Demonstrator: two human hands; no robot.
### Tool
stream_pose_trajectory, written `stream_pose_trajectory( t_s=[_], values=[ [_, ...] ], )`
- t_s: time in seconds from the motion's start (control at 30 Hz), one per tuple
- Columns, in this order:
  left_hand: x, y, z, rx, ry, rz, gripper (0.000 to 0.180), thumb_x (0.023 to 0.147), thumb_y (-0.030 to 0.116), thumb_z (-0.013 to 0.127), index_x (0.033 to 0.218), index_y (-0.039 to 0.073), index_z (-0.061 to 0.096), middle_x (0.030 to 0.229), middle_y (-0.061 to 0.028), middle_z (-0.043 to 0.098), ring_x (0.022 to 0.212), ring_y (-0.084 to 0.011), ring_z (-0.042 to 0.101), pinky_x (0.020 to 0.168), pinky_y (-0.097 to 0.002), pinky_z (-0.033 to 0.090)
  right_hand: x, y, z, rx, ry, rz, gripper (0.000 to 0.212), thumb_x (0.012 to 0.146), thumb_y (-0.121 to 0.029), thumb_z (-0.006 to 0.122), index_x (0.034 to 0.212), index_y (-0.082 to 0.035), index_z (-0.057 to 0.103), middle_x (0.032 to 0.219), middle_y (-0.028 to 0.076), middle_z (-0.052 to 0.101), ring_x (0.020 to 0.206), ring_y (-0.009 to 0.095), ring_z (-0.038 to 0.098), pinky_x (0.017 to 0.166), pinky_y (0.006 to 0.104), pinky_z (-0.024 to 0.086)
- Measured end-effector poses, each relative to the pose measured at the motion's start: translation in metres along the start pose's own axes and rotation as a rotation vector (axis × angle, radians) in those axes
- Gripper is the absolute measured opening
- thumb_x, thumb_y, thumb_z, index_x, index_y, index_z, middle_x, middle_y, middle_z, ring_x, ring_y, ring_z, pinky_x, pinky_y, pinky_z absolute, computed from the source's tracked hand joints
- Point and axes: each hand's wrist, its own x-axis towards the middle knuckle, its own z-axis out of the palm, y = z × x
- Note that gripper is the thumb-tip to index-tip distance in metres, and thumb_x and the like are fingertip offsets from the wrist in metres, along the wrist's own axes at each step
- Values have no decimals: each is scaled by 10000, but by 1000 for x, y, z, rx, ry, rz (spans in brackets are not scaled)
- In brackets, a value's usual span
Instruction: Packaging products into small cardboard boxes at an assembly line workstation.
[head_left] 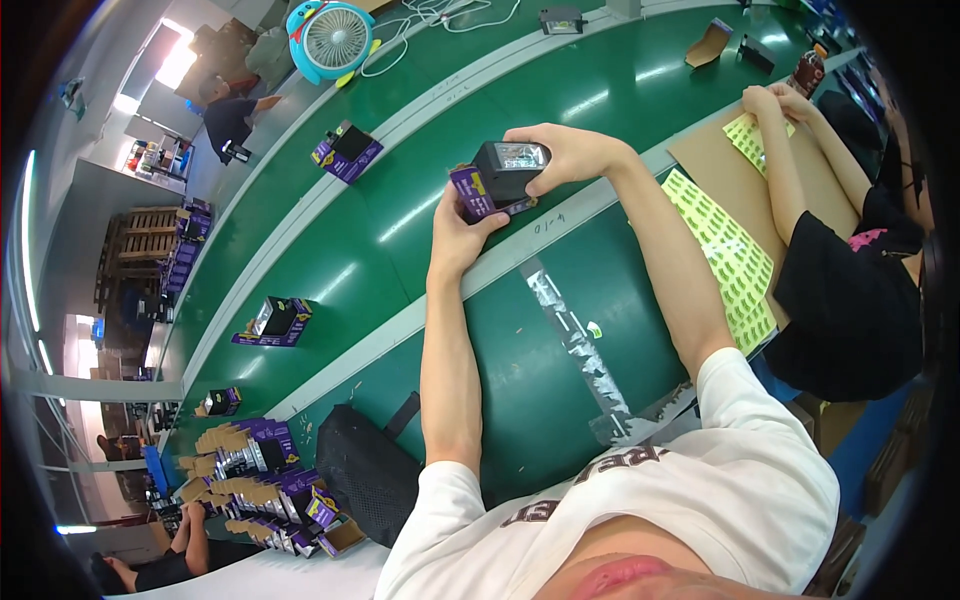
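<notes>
Over the green conveyor belt [400, 225], my left hand [461, 235] is closed round a small purple printed box [473, 190]. My right hand [572, 158] grips a black block-shaped lamp [497, 180] with a clear, shiny front, its fingers at the top and thumb below. The lamp is against the purple box, tilted. How far it sits inside the box I cannot tell, as the lamp's lower end is hidden.
Similar lamps in purple packaging [345, 152] stand along the belt. Many purple cartons [262, 450] are stacked at lower left beside a black bag [365, 460]. A blue fan [335, 42] stands far off. At right, a co-worker's hands [770, 100] are above yellow label sheets [722, 250].
</notes>
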Motion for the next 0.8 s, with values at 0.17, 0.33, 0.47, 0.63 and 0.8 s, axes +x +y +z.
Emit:
stream_pose_trajectory(
  t_s=[0.17,0.33,0.47,0.63,0.8],
  values=[
    [0,-15,-14,241,18,-48,443,700,-51,793,1082,-43,571,929,-130,676,807,-198,651,749,-302,543,10,-13,16,-288,5,97,491,644,-66,733,1109,3,589,951,90,666,781,192,602,705,290,509],
    [1,-11,-20,234,74,-65,471,712,-46,785,1127,-45,561,949,-128,678,815,-212,653,766,-315,538,18,-9,24,-320,87,43,565,630,-136,791,1137,-3,579,950,127,687,740,223,637,678,299,529],
    [8,-20,-29,322,104,-45,513,709,-61,774,1170,-32,550,970,-133,678,836,-223,657,780,-314,536,21,1,33,-237,163,-29,672,631,-152,807,1220,5,526,1023,139,685,790,248,642,719,317,534],
    [5,-26,-34,375,149,13,519,718,-109,735,1194,-24,546,1030,-137,686,894,-232,663,816,-321,538,27,13,50,-216,204,-69,767,635,-154,816,1292,12,457,1089,154,673,846,268,640,767,336,532],
    [8,-26,-36,350,138,-30,580,715,-139,716,1243,-13,512,1096,-149,671,949,-234,658,848,-321,536,27,6,53,-259,221,-101,738,637,-146,818,1275,3,478,1118,161,660,865,275,640,788,343,527]
  ],
)
